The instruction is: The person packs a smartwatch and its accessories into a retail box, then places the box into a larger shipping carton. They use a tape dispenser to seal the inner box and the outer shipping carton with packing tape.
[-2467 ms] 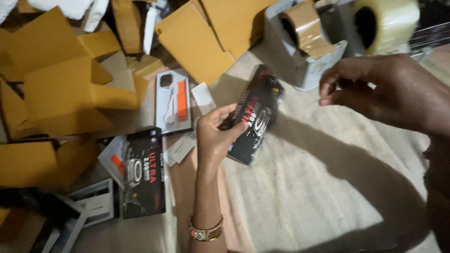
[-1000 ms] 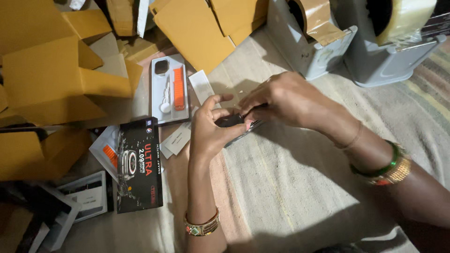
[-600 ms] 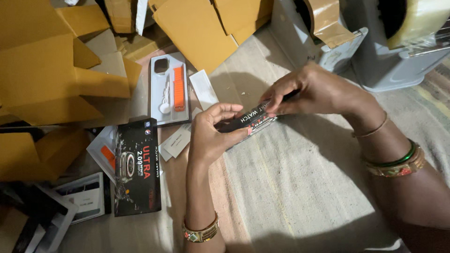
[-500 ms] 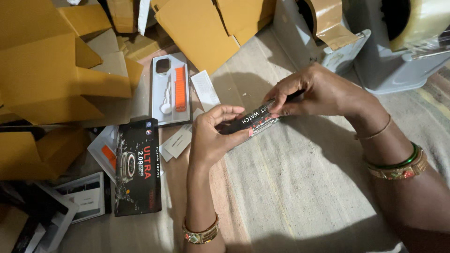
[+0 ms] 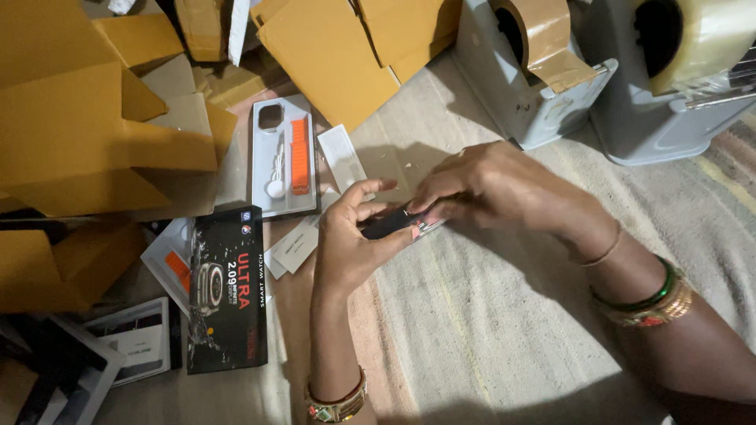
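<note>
Bangles on both wrists frame the near edge of what we see, and just beyond them our two hands meet over the striped cloth (image 5: 504, 330). Between them we hold a slim black box (image 5: 391, 223), raised a little above the cloth and turned edge-on. We judge it light and stiff, thin card with a glossy skin that could slip or dent under a hard pinch, so the long edges and corners look like the safest places to take it. Our left hand (image 5: 350, 244) cups it from below, fingers curled halfway and thumb lifted over the top, grasping the box. Our right hand (image 5: 492, 189) lies curved over its far end, fingertips pinching the silvery tip that sticks out there; how firmly it grips we cannot tell.

Left of the hands, a black watch carton (image 5: 228, 287) lies flat beside loose white cards (image 5: 298, 245). Farther out sits a clear tray (image 5: 283, 157) with an orange strap (image 5: 299, 156). Beyond that, folded brown cartons (image 5: 87, 134) pile up, and at the far edge stand two grey tape dispensers (image 5: 520, 86), one with brown tape, one with clear.
</note>
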{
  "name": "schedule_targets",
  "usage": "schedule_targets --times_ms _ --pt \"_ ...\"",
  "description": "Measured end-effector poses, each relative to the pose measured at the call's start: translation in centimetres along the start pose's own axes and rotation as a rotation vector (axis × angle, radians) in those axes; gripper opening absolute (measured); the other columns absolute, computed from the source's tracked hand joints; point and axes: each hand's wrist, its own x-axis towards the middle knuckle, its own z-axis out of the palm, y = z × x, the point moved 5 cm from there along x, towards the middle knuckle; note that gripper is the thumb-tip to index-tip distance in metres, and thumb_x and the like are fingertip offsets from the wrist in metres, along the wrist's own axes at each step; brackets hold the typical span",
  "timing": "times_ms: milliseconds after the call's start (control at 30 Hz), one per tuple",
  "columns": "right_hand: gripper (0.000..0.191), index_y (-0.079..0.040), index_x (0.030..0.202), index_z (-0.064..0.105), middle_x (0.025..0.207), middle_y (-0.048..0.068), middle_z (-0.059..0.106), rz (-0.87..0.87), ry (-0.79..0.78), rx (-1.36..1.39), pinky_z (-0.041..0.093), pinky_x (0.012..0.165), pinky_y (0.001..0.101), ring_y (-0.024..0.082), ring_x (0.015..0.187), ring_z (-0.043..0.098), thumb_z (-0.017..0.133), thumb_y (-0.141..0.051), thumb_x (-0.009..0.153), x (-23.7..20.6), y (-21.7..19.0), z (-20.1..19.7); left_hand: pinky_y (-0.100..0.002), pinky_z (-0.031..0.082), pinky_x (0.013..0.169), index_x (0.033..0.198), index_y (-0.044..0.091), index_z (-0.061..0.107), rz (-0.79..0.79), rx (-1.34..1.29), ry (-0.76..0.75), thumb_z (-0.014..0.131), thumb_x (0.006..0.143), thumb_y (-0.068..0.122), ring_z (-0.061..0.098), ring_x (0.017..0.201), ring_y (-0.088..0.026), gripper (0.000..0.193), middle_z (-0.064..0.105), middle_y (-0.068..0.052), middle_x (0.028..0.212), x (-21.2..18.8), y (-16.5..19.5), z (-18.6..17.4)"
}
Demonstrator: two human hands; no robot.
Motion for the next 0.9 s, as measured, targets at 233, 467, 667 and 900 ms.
schedule_targets --times_ms 233,467,667,900 --pt "0.019 -0.008 0.098 0.08 0.099 0.008 0.08 0.22 0.044 0.054 0.064 0.062 0.0293 0.018 0.078 0.079 0.08 -0.007 0.079 -1.4 2.8 -2.1 -0.023 0.06 0.071 0.129 -0.002 0.062 -0.02 -0.094 -0.008 0.087 0.072 0.002 0.073 0.081 -0.009 0.062 0.079 -0.012 0.094 0.0 -2.0 -1.0" --pt "0.015 -0.007 0.101 0.078 0.098 0.009 0.08 0.479 0.301 0.266 0.066 0.07 0.0284 0.017 0.082 0.078 0.079 -0.007 0.086 -2.9 3.8 -2.3 -0.028 0.064 0.079 0.124 -0.001 0.067 0.118 -0.412 0.161 0.089 0.078 0.013 0.076 0.089 -0.015 0.053 0.078 -0.012 0.106 0.8 -3.5 -3.4" --pt "0.021 -0.001 0.114 0.07 0.101 0.015 0.077 0.693 0.577 0.847 0.065 0.077 0.0265 0.014 0.087 0.075 0.074 -0.004 0.093 -3.0 5.3 -0.1 -0.037 0.066 0.077 0.117 0.0 0.065 0.104 -0.793 0.306 0.078 0.091 0.018 0.073 0.083 -0.017 0.034 0.072 -0.008 0.098 1.6 -4.5 -0.4" --pt "0.046 -0.006 0.136 0.056 0.094 0.015 0.078 0.931 0.32 0.803 0.055 0.055 0.0252 0.014 0.071 0.069 0.066 -0.017 0.093 -3.4 5.5 2.0 -0.035 0.065 0.076 0.113 -0.002 0.068 0.103 -0.808 0.272 0.071 0.098 0.022 0.073 0.082 -0.015 0.028 0.073 -0.009 0.096 1.5 -5.3 1.7"
